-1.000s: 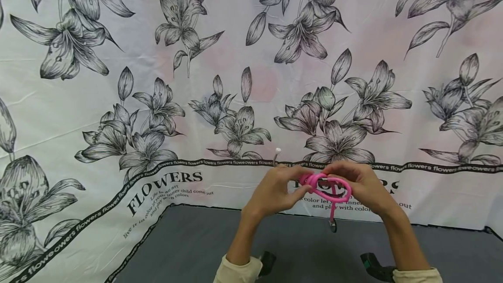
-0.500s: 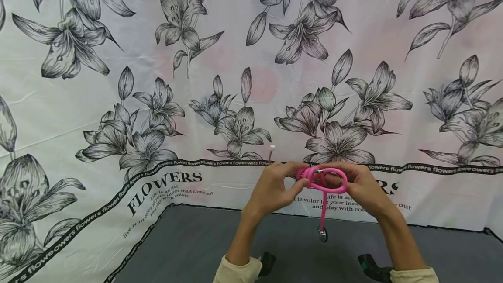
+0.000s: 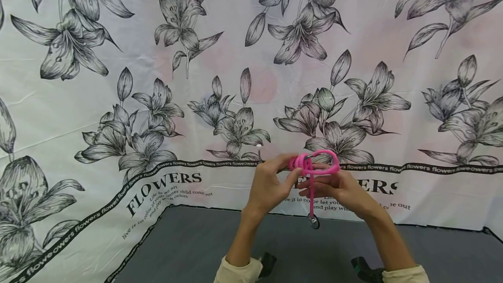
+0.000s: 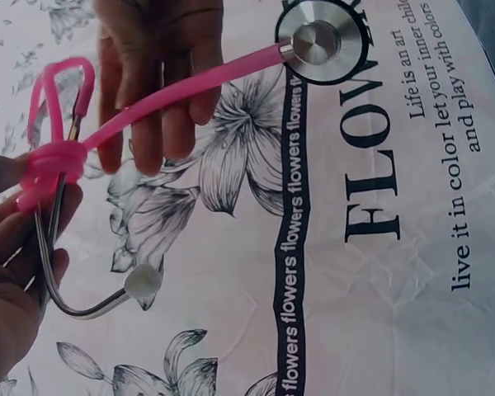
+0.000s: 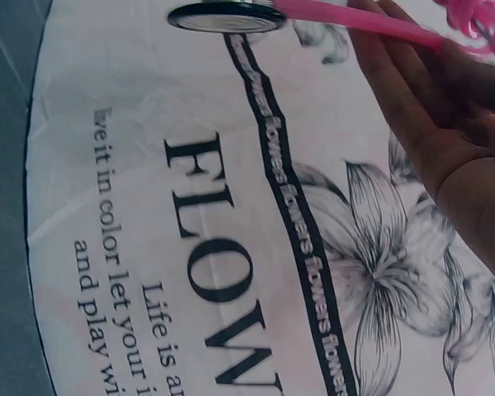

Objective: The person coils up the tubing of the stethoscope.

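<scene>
A stethoscope (image 3: 326,153) with pink tubing is held up over the far edge of the table. My left hand (image 3: 271,184) pinches the wound, knotted part of the tubing (image 4: 56,169) between thumb and fingers. Metal ear tubes come out of that knot, and a white eartip (image 4: 143,282) shows at the end of one. A loop of tubing sticks out to the right in the head view. From the knot one length hangs down to the round metal chest piece (image 4: 323,41). My right hand (image 3: 346,191) is beneath the loop, its fingers extended behind the hanging tube.
The grey table (image 3: 188,243) lies below my forearms. A white cloth (image 3: 232,3) printed with black lilies and lettering covers the background. Black wrist-camera mounts (image 3: 268,264) sit at both cuffs.
The stethoscope has shifted left and slightly up in the head view. My right hand has come off the loop's right end and moved left beneath it, fingers straightened.
</scene>
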Motion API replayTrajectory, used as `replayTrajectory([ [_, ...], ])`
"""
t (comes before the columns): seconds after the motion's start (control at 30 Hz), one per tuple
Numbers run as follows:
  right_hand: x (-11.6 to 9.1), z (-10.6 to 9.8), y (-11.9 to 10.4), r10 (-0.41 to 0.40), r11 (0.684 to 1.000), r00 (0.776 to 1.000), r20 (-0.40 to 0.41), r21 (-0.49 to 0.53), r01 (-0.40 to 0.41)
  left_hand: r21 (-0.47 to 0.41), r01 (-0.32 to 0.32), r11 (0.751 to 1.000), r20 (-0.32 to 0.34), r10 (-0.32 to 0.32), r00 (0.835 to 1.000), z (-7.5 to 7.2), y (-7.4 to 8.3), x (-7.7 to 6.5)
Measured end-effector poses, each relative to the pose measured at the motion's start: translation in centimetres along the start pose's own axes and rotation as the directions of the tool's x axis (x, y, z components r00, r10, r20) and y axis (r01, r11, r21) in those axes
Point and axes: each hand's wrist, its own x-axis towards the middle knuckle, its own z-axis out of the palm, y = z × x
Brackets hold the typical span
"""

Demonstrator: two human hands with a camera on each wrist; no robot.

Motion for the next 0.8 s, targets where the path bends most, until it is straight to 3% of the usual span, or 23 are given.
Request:
replayTrajectory([
  [0.23, 0.5, 1.5, -0.2, 0.056, 0.997, 0.997, 0.054, -0.049, -0.054, 0.051, 0.050, 0.997, -0.098, -0.045, 0.994, -0.2, -0.2, -0.1],
  [0.53, 1.0, 2.6, -0.8, 0.035, 0.978, 0.999, 0.008, -0.206, -0.033, 0.154, 0.057, 0.986, -0.164, -0.031, 0.986, -0.3, -0.2, -0.1],
  [0.8, 1.3, 3.7, -1.7, 0.057, 0.964, 0.998, 0.006, -0.261, -0.053, 0.316, 0.060, 0.947, -0.205, 0.006, 0.979, -0.1, -0.2, -0.2],
])
